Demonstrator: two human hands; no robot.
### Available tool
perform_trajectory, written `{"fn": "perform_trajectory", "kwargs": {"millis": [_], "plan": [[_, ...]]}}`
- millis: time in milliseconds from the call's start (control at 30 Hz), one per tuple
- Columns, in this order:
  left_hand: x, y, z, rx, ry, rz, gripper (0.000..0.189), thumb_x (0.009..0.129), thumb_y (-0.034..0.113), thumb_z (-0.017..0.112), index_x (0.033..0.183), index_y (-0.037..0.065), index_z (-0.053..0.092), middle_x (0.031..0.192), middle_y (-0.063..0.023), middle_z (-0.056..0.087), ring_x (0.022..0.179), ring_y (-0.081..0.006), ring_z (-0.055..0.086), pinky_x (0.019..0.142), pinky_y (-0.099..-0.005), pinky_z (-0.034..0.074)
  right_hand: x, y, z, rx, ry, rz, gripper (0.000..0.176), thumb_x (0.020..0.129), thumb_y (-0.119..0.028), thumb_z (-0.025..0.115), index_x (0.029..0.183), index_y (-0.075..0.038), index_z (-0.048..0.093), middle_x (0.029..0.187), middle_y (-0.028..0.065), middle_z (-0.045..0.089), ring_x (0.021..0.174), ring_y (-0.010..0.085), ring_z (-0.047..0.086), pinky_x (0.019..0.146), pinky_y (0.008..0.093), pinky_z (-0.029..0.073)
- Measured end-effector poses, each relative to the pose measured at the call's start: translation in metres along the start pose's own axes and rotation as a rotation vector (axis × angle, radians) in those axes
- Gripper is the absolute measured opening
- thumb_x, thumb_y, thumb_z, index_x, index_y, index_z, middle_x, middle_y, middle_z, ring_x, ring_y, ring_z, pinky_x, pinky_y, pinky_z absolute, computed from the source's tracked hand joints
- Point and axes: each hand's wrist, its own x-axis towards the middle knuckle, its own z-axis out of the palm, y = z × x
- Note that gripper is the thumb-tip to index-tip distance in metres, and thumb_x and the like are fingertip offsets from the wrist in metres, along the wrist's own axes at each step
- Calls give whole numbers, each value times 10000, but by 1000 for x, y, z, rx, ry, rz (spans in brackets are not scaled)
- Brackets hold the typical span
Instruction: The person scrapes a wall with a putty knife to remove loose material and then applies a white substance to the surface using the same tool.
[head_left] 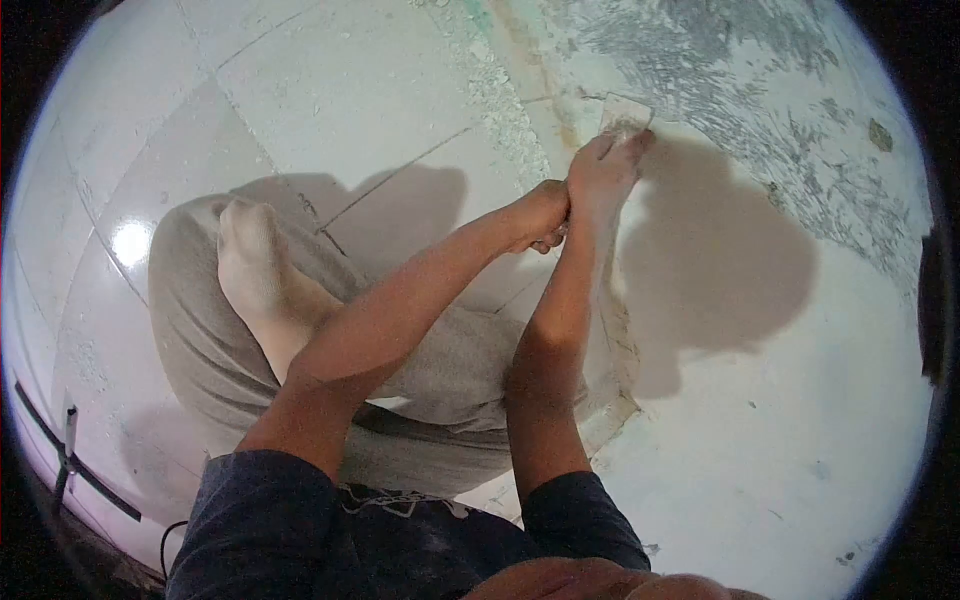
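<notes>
Tiled floor (pixel 360 85), pale and dusty, with white crumbs (pixel 503 118) lying on it.
The floor has big light tiles with dark joints, seen from 9 to 12 o'clock; one round bright reflection (pixel 131 243) shines between 9 and 10 o'clock. The crumbs make a rough band at 12 o'clock, beside a brownish strip (pixel 548 75). From 1 to 5 o'clock there is a pale surface (pixel 780 440), but I cannot tell if it is also floor; it has grey streaks (pixel 740 60) between 1 and 3 o'clock. At 8 o'clock, black crossed strips (pixel 70 462) seem to lie on the tiles.
</notes>
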Motion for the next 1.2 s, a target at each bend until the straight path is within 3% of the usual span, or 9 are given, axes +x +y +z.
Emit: {"fn": "perform_trajectory", "kwargs": {"millis": [267, 333, 400, 433, 500, 733, 800, 967, 1200], "plan": [[-12, -7, 15, 81, 138, 149, 276, 946, 296, 373, 861, 59, 485, 616, -26, 426, 435, -136, 337, 404, -312, 257, -6, -19, -31, 52, -94, 16, 389, 862, -138, 491, 1160, 92, 389, 1058, 359, 567, 944, 506, 590, 841, 500, 485], [-7, -12, 10, 324, 239, 221, 290, 974, 347, 357, 889, 110, 502, 615, -3, 461, 464, -121, 371, 413, -280, 243, -5, 9, -2, 232, 18, -43, 599, 853, -69, 481, 1359, 88, 201, 1011, 384, 556, 958, 516, 559, 878, 516, 443], [-9, -16, 7, 358, 223, 221, 295, 975, 353, 349, 897, 111, 500, 611, -1, 457, 461, -119, 369, 413, -279, 245, 16, 64, 80, 101, 339, -86, 637, 903, -295, 617, 1421, -54, 337, 1354, 300, 439, 1258, 289, 481, 1057, 412, 368], [-9, -12, 7, 377, 212, 246, 300, 977, 358, 341, 905, 113, 497, 608, 2, 453, 458, -117, 368, 414, -277, 247, 7, 51, 57, 122, 360, -85, 637, 903, -295, 617, 1421, -54, 337, 1354, 300, 439, 1258, 289, 481, 1057, 412, 368], [-17, -8, 8, 322, 187, 207, 303, 976, 349, 338, 893, 104, 497, 607, 2, 453, 453, -115, 360, 415, -277, 248, -18, 9, -4, 327, 122, -28, 631, 867, -93, 478, 1379, 103, 166, 1049, 402, 541, 963, 522, 552, 877, 513, 440], [-8, -9, 0, 299, 129, 163, 372, 975, 374, 332, 825, 89, 520, 583, -3, 425, 440, -116, 347, 401, -275, 272, -12, 15, 10, 140, 199, -136, 632, 895, -122, 446, 1400, 98, 136, 1112, 418, 511, 1007, 523, 538, 918, 504, 417], [-6, -4, 0, 309, 97, 165, 400, 980, 376, 337, 813, 53, 504, 586, -11, 430, 443, -122, 360, 388, -281, 275, -8, 5, 2, 191, 52, 110, 508, 881, -154, 482, 1286, 98, 308, 1068, 350, 540, 1021, 498, 532, 904, 507, 412], [2, -5, -5, 261, 122, 207, 379, 962, 379, 413, 816, 56, 547, 587, -18, 479, 415, -112, 392, 364, -282, 273, -5, -14, -15, 115, 18, 43, 276, 862, -150, 504, 1015, 68, 431, 1034, 329, 546, 975, 477, 557, 847, 495, 439], [-15, -13, 6, 244, 86, 202, 393, 979, 375, 346, 824, 58, 519, 582, -19, 460, 421, -110, 387, 376, -284, 272, -19, -4, -15, 123, 148, -44, 455, 866, -142, 502, 1216, 119, 376, 1060, 326, 528, 1011, 468, 539, 879, 481, 429]]}}
